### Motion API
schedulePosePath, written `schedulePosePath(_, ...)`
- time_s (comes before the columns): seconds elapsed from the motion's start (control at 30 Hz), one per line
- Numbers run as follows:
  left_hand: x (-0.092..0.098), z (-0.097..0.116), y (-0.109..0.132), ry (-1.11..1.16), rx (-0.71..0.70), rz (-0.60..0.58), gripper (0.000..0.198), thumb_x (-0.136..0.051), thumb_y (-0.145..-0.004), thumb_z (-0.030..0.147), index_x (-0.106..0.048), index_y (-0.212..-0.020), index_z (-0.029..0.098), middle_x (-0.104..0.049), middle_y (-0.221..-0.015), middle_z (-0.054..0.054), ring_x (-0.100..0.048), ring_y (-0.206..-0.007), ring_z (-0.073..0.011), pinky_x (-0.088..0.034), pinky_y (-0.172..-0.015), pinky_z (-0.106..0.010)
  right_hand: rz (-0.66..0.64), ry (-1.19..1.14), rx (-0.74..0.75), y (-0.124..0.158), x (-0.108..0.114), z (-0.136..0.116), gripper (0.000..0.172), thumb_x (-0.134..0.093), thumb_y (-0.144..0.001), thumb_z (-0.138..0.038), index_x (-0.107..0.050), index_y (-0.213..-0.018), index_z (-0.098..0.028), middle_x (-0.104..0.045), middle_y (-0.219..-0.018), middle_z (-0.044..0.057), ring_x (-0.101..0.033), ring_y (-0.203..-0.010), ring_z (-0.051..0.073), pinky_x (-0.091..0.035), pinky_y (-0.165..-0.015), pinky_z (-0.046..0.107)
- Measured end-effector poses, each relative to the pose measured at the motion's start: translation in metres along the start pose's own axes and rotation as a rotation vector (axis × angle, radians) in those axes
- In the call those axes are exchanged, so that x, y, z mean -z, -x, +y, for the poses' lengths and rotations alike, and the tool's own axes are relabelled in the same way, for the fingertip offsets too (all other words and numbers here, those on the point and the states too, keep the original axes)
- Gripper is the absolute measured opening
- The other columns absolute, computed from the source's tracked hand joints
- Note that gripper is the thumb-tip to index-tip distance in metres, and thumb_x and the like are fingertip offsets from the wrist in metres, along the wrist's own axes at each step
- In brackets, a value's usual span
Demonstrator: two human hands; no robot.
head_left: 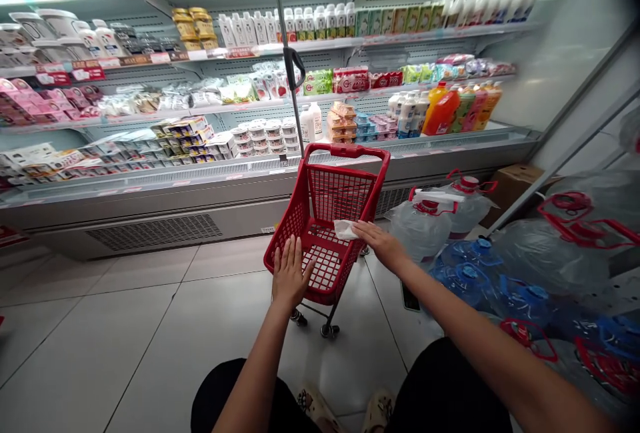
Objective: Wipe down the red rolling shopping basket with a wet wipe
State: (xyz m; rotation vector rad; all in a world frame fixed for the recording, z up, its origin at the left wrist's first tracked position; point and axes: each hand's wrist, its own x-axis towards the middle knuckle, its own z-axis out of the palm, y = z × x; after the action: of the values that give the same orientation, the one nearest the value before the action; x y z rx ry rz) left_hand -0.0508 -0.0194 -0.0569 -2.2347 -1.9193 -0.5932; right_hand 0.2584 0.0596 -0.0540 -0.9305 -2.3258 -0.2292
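Observation:
A small red shopping cart with a plastic lattice basket stands in front of me. My left hand is open, its fingers stretched flat at the basket's near left rim; whether it presses on the rim I cannot tell. Over the basket's right side, my right hand holds a white tissue under its fingertips. The tissue hangs out past the fingers toward the inside of the basket. Most of the lattice floor shows between my hands, with nothing lying on it.
A refrigerated shelf with dairy cartons, bottles and tubs runs behind the cart. On the right stand large water bottles with red handles and blue-capped jugs. A dark phone-like object lies by them. A metal pole rises behind the cart.

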Motion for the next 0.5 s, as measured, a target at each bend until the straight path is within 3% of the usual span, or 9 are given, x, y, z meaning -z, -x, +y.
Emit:
schedulePosePath(0.1, 0.0, 0.027, 0.006, 0.045, 0.007, 0.043, 0.078, -0.03, -0.106, 0.059, -0.007, -0.167, 0.016, -0.018, -0.173, -0.015, -0.016, -0.161, -0.0291, -0.015, -0.13, -0.057, -0.005, 0.019, 0.009, 0.013, -0.01, -0.044, 0.066, -0.037, -0.096, 0.004, -0.043, -0.158, -0.018, -0.055, -0.154, 0.011, -0.047, -0.147, 0.022, -0.046, -0.12, 0.047)
schedulePosePath(0.2, 0.001, 0.056, 0.015, 0.095, -0.07, 0.048, 0.084, -0.036, -0.103, 0.062, -0.003, -0.168, 0.018, -0.012, -0.175, -0.013, -0.011, -0.162, -0.0291, -0.02, -0.129, -0.052, -0.062, -0.052, 0.184, 0.031, -0.015, -0.1, 0.059, -0.043, -0.1, -0.003, -0.042, -0.158, -0.015, -0.053, -0.156, 0.012, -0.041, -0.15, 0.022, -0.045, -0.121, 0.045)
schedulePosePath(0.27, 0.002, 0.065, 0.022, 0.1, -0.114, 0.035, 0.088, -0.039, -0.102, 0.064, -0.002, -0.168, 0.019, -0.013, -0.175, -0.012, -0.014, -0.161, -0.0289, -0.022, -0.128, -0.05, -0.095, -0.111, 0.308, 0.035, -0.012, -0.115, 0.054, -0.046, -0.103, -0.007, -0.044, -0.156, -0.014, -0.054, -0.155, 0.012, -0.04, -0.151, 0.022, -0.045, -0.122, 0.044)
schedulePosePath(0.37, 0.005, 0.064, 0.029, 0.062, -0.124, 0.034, 0.093, -0.043, -0.098, 0.069, -0.005, -0.168, 0.02, -0.014, -0.174, -0.015, -0.017, -0.161, -0.0322, -0.021, -0.128, -0.054, -0.125, -0.153, 0.369, 0.027, -0.001, -0.085, 0.056, -0.044, -0.104, -0.008, -0.04, -0.159, -0.02, -0.053, -0.156, 0.008, -0.042, -0.149, 0.019, -0.044, -0.122, 0.042)
schedulePosePath(0.5, 0.009, 0.055, 0.031, 0.017, -0.115, 0.039, 0.094, -0.045, -0.097, 0.072, -0.011, -0.168, 0.02, -0.016, -0.173, -0.016, -0.019, -0.16, -0.0349, -0.021, -0.126, -0.058, -0.036, -0.071, 0.134, 0.008, 0.016, 0.011, 0.071, -0.034, -0.099, 0.002, -0.032, -0.163, -0.029, -0.051, -0.158, 0.005, -0.044, -0.148, 0.018, -0.044, -0.122, 0.046)
